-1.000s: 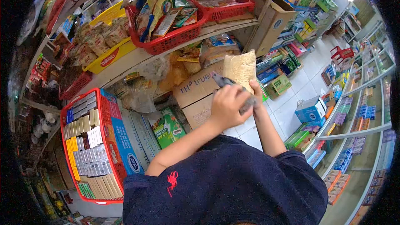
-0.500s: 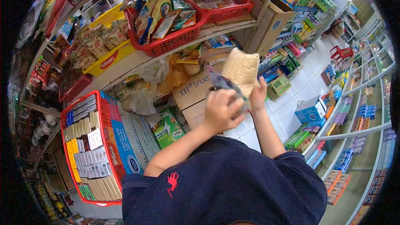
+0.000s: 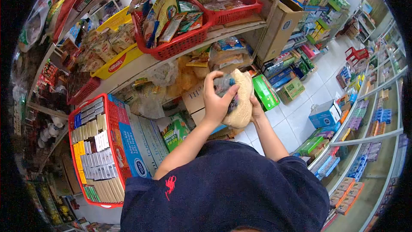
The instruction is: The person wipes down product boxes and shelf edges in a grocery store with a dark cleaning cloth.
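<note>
A plump clear bag of tan, grainy contents (image 3: 241,103) is held up in front of my chest. My right hand (image 3: 256,108) supports it from the right side, its fingers mostly hidden behind the bag. My left hand (image 3: 218,100) is curled round a crumpled dark, patterned cloth-like piece (image 3: 224,87) and presses it against the bag's left face. I cannot make out exactly what the crumpled piece is. Behind the hands is a brown carton (image 3: 194,102) under the shelf.
Red baskets of packets (image 3: 171,49) and a yellow tray of snack bags (image 3: 116,62) line the shelf. At left stands a red basket of small boxes (image 3: 112,146). Green cartons (image 3: 265,92) sit on the tiled floor; a glass display case (image 3: 365,139) runs along the right.
The bag has come lower and nearer to me, turning more upright. My left hand has moved up along it, bringing the crumpled piece against its side; my right hand has shifted lower and slightly left.
</note>
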A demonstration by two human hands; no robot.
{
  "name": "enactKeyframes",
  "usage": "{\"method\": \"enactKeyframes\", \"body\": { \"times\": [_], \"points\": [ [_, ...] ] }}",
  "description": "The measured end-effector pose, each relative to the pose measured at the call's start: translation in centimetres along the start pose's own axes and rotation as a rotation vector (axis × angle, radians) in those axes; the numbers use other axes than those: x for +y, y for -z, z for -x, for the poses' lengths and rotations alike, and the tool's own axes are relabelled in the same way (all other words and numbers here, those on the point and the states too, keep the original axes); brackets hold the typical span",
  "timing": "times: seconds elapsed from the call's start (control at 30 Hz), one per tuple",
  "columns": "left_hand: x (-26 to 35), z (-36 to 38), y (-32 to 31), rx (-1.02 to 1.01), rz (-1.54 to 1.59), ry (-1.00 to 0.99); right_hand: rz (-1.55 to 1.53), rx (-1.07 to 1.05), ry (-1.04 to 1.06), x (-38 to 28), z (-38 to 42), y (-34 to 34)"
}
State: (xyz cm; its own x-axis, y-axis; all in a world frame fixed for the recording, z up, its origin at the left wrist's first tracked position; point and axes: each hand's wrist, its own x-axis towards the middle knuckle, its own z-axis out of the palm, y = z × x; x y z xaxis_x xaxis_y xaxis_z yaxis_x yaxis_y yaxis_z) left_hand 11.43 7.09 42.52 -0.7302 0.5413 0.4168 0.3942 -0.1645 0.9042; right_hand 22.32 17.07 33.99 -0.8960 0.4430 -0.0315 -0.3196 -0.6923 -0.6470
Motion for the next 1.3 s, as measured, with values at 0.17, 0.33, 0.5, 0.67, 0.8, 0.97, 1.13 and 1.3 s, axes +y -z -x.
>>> {"method": "enactKeyframes", "body": {
  "times": [0.17,0.33,0.5,0.67,0.8,0.97,1.13,1.3],
  "points": [
    [1.0,-1.6,-2.6,-0.005,0.036,-0.197,0.304,0.181,0.393,-1.8,0.7,-0.9],
    [-1.4,3.6,-2.8,-0.222,-0.198,-0.491,0.335,0.372,0.706,-4.6,0.3,-2.0],
    [-0.5,-0.4,-2.4,-0.061,-0.026,-0.486,0.546,0.307,0.693,-4.9,1.2,-3.4],
    [1.3,-1.4,-1.5,0.001,0.006,-0.468,0.282,0.212,0.497,-2.6,1.3,-3.2],
    [-0.8,2.8,-1.5,-0.046,-0.101,-0.423,0.398,0.35,0.666,-3.9,0.2,-4.6],
    [-1.1,3.1,-1.4,-0.057,-0.04,-0.362,0.408,0.436,0.637,-4.4,0.0,-6.1],
    [-1.0,2.3,-0.2,0.06,-0.009,-0.464,0.431,0.213,0.582,-5.8,1.1,-7.1],
    [-0.5,2.1,0.1,0.116,-0.004,-0.47,0.6,0.214,0.447,-6.4,0.7,-7.1]
  ]
}}
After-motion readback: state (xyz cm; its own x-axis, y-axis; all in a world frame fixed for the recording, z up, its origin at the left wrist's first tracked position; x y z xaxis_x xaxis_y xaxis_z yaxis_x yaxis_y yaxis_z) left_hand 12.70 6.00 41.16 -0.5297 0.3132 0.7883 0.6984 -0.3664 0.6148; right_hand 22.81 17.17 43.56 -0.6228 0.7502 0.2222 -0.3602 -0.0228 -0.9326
